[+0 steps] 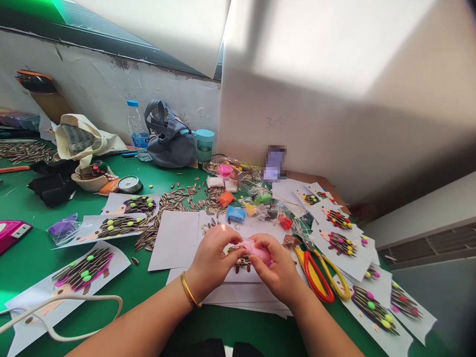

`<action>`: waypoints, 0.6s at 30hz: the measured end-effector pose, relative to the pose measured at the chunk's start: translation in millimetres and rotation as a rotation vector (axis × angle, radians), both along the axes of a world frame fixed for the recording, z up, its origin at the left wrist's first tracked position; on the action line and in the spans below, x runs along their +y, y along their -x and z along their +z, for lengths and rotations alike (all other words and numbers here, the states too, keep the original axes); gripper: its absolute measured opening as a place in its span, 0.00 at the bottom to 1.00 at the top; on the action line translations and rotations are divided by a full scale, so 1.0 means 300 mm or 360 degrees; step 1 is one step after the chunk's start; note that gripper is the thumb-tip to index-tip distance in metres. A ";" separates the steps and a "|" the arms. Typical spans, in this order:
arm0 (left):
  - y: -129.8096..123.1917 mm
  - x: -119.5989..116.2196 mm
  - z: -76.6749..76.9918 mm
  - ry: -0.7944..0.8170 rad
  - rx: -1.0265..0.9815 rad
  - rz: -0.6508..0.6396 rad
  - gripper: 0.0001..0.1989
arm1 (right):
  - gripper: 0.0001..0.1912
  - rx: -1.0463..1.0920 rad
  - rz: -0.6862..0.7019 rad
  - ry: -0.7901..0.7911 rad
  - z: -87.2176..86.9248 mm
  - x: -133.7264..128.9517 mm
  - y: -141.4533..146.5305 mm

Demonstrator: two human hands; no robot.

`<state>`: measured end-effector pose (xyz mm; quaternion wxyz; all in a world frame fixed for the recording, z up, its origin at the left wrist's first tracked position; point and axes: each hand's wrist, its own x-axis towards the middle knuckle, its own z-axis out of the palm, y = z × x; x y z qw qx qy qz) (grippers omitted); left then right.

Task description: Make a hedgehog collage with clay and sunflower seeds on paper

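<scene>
Between my two hands is a lump of pink modelling clay [261, 252], seemingly in a clear wrapper. My left hand [212, 252] wears a gold bangle at the wrist and pinches the packet's left end with thumb and forefinger. Closed around the pink bulk on the other side is my right hand [279, 270]. Directly beneath them lies a hedgehog picture [243, 261] with seed spines, mostly covered by my fingers. It rests on a stack of white paper [241, 293]. Packets of blue clay [235, 214], orange clay [226, 199] and red clay [284, 221] sit just beyond.
Sunflower seeds [174, 202] are strewn behind and left of the paper. Red-handled scissors [318, 280] and yellow-handled scissors [336, 277] lie at right. Finished hedgehog sheets [84, 270] flank both sides. A bottle [137, 131], bag [173, 141] and cup [205, 146] line the wall.
</scene>
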<state>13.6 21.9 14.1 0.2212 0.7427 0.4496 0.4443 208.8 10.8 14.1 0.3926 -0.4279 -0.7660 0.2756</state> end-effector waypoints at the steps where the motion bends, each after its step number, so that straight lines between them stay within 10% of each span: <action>1: 0.000 0.000 0.000 0.0009 -0.0009 -0.0008 0.03 | 0.07 0.0000 0.0008 0.0002 -0.001 0.000 0.000; 18: -0.006 0.005 0.002 0.0092 -0.0172 -0.0154 0.03 | 0.06 0.0025 -0.0020 0.0013 0.008 0.003 -0.009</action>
